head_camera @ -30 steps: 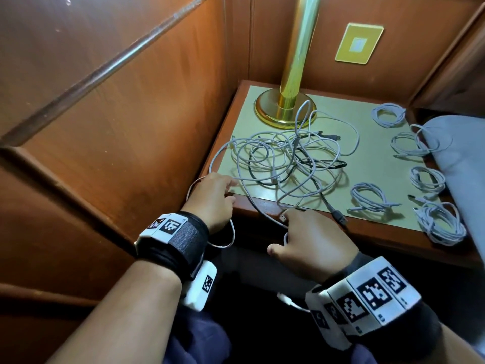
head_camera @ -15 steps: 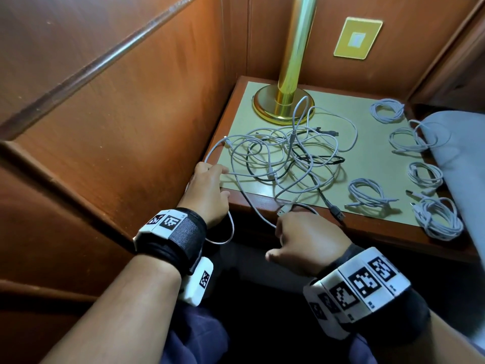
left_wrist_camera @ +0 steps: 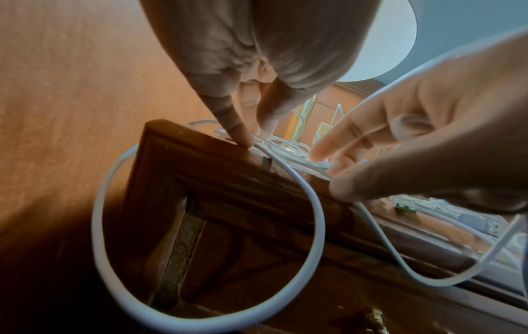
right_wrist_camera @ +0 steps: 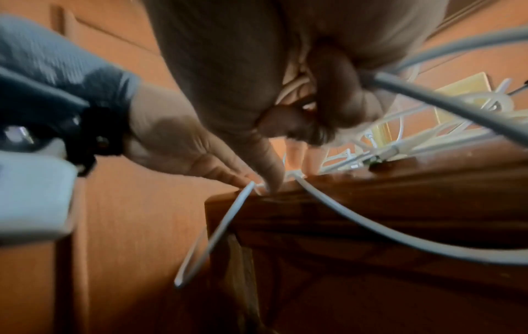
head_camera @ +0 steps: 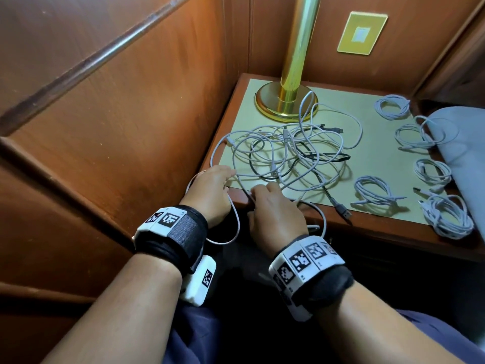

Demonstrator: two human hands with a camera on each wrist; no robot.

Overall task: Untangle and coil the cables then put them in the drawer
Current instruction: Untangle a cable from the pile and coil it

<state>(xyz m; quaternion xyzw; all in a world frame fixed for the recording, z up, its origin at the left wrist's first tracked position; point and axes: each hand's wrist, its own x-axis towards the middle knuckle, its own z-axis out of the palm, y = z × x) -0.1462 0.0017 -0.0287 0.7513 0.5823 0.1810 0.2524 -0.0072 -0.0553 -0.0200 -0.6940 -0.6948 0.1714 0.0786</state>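
Observation:
A tangle of white cables and a black one [head_camera: 288, 153] lies on the nightstand top [head_camera: 380, 158]. My left hand [head_camera: 223, 179] is at the front left corner and pinches a white cable [left_wrist_camera: 314, 226] against the edge. That cable hangs below in a loop [head_camera: 236, 227]. My right hand [head_camera: 265, 190] sits just beside it at the front edge. Its fingers [right_wrist_camera: 334, 74] curl round a white cable [right_wrist_camera: 428, 99] that runs back into the tangle. Several coiled white cables [head_camera: 372, 190] lie along the right side.
A brass lamp base [head_camera: 273, 101] stands at the back of the nightstand, touching the tangle. Wood panelling [head_camera: 131, 127] closes in the left. Grey bedding [head_camera: 462, 143] overlaps the right edge. A black plug [head_camera: 343, 212] reaches the front edge. The drawer front [left_wrist_camera: 257, 248] is below.
My right hand has moved left and up onto the nightstand's front edge, close beside the left hand. The left hand stays at the corner with its loop.

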